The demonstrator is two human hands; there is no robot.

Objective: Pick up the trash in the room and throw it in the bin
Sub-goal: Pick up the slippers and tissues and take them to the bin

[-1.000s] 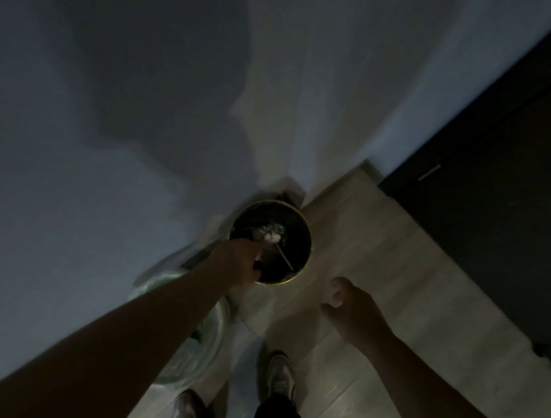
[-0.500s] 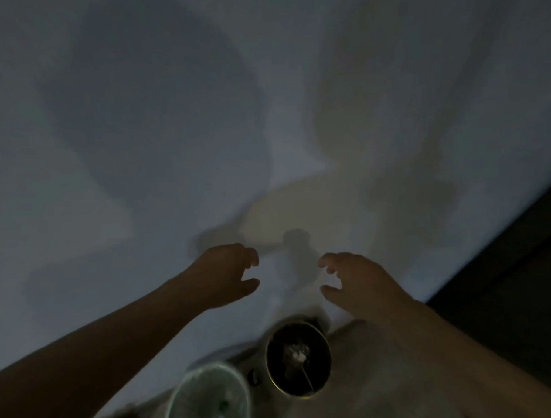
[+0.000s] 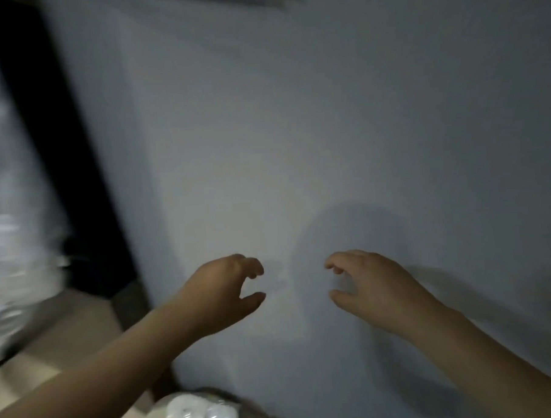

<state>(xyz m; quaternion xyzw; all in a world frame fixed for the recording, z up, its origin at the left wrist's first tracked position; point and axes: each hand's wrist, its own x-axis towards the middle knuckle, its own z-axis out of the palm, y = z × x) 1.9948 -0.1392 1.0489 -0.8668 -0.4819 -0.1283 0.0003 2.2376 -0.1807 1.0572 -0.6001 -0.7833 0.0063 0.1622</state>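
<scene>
Pale wall [image 3: 295, 113] fills most of the view, lit dimly, w/ a soft round shadow [image 3: 348, 234] on it just above the gap btw. our hands. We hold both up in front of the wall, side by side and apart, touching nothing. Our left hand [image 3: 222, 290] has its fingers loosely curled and the thumb stuck out below them; nothing in it. Our right hand [image 3: 373, 283] mirrors it: fingers bent, thumb low, also w/o anything in its grasp.

Well left of the left hand runs a dark upright strip [image 3: 60, 155] (door frame or furniture edge, can't tell). Further left is a blurred white mass [image 3: 11, 252]. Below it, under our left forearm, is a light wood floor [image 3: 67, 325]. Below the left hand, at the bottom edge, sits a round white thing in clear plastic wrap [image 3: 198, 414].

As for the bin and the trash, we can't tell where they are from this view.
</scene>
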